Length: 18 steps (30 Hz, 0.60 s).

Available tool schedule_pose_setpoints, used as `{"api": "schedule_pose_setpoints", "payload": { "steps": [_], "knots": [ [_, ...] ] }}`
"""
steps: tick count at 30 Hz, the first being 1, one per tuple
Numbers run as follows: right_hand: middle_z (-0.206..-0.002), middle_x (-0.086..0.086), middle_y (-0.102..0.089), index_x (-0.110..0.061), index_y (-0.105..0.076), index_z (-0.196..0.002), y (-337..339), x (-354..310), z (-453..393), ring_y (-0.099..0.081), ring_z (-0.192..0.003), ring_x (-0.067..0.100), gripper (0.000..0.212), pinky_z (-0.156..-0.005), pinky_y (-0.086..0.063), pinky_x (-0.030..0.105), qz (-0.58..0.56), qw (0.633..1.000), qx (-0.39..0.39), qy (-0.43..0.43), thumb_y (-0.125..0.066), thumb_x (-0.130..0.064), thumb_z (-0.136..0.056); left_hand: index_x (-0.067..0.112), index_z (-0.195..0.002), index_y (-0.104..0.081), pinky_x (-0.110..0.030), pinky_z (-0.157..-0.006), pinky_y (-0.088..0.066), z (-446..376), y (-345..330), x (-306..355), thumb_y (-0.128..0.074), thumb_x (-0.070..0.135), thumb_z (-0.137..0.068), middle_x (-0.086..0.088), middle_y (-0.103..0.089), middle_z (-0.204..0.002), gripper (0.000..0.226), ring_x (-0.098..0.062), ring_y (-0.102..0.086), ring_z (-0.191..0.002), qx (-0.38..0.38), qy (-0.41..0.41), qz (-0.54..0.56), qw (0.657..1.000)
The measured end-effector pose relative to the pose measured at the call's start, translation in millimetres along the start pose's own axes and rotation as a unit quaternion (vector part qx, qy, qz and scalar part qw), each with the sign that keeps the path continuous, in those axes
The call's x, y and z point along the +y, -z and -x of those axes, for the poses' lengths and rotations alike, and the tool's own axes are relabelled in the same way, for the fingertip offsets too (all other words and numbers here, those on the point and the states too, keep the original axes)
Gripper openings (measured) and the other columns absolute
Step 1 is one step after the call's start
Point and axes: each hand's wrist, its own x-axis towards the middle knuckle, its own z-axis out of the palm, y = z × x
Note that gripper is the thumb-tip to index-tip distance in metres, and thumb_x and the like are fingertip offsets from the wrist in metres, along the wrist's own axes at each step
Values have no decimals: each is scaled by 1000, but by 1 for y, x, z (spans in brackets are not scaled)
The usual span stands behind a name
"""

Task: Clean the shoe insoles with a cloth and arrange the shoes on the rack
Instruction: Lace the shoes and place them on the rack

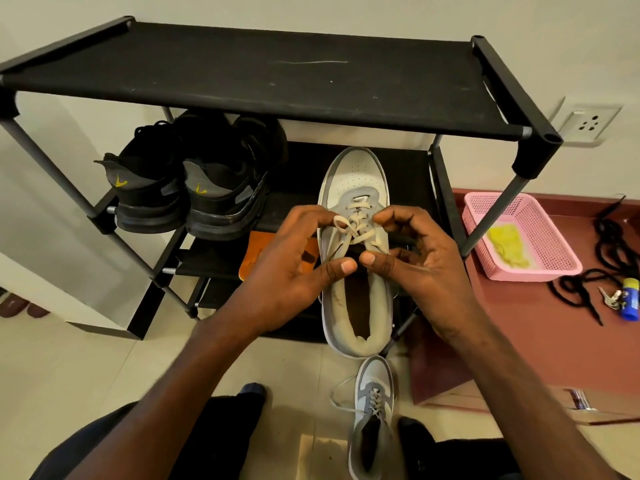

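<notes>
A grey and white sneaker (353,181) is held up in front of the black shoe rack (242,74), toe pointing away. My left hand (294,271) and my right hand (415,261) both pinch its beige laces (353,226) over the tongue, thumbs nearly touching. The matching sneaker (374,410) lies on the floor between my feet, laces loose. A pair of black shoes (187,181) stands on the rack's middle shelf at the left. An orange insole (263,251) lies on a lower shelf, partly hidden by my left hand. A yellow cloth (509,244) lies in a pink basket (554,261).
The pink basket sits on a maroon ledge (519,323) to the right of the rack. Black laces (588,282), keys and a small blue item (628,299) lie beside it. A wall socket (588,124) is at the right. The floor is pale tile (86,375).
</notes>
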Motion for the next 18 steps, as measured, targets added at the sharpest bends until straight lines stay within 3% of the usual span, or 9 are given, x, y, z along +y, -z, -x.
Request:
{"api": "schedule_pose_setpoints", "payload": {
  "steps": [3,5,8,12,18],
  "knots": [
    [-133,2,-59,-22,-69,-124,2,-1,-2,-59,-128,19,30,-97,-57,31,9,1000,-13,6,-72,-29,-95,25,-137,-51,-9,-88,-50,0,-2,0,-61,57,-89,10,-45,-138,59,-6,-47,-130,14,4,17,1000],
    [-130,3,-60,-21,-72,-120,1,0,-4,-60,-125,16,21,-101,-54,25,25,1000,-2,11,-67,-19,-100,26,-135,-52,-13,-86,-53,0,-3,1,-62,57,-88,11,-46,-136,57,-7,-48,-128,14,0,11,1000],
    [-125,4,-62,-20,-75,-114,-3,0,-6,-61,-122,13,20,-101,-50,18,57,998,17,18,-67,-10,-99,26,-133,-53,-21,-89,-55,0,-5,4,-62,55,-88,11,-46,-133,54,-9,-50,-124,18,-5,-25,1000],
    [-119,4,-61,-22,-75,-104,-9,-1,-8,-61,-119,12,18,-102,-49,18,84,996,23,25,-69,-6,-98,25,-129,-51,-27,-92,-52,-1,-17,8,-65,39,-92,11,-46,-127,42,-7,-50,-115,71,-20,-98,992],
    [-110,3,-59,-12,-70,-105,-2,-2,-4,-59,-100,13,16,-85,-50,21,-37,999,19,-11,-55,-15,-101,19,-123,-53,-33,-87,-54,-4,-27,13,-64,26,-93,6,-48,-119,33,-11,-53,-104,125,-23,-139,982]
  ]
}}
